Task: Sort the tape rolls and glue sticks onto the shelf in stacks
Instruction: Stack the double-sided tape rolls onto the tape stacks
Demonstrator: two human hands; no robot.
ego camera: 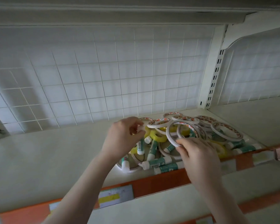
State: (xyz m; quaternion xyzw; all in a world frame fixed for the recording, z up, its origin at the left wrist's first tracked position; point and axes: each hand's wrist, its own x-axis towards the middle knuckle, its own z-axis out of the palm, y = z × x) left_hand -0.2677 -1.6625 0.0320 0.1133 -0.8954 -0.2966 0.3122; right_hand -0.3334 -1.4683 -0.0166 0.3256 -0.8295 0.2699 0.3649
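Note:
A jumbled pile of white tape rolls [226, 131], yellow tape rolls [158, 136] and green-and-white glue sticks [157, 162] lies on the pale shelf [47, 152], right of centre. My left hand [123, 136] hovers at the pile's left edge and pinches a small white piece, apparently a glue stick cap [141, 126], between thumb and fingers. My right hand [199, 157] grips a thin white tape roll [171, 136], tilted up on its edge, at the pile's front.
A white wire-grid back panel [103, 78] rises behind the shelf, with a slotted upright [215, 75] at the right. An orange price strip [160, 181] with labels [115, 195] runs along the front edge. The shelf's left half is bare.

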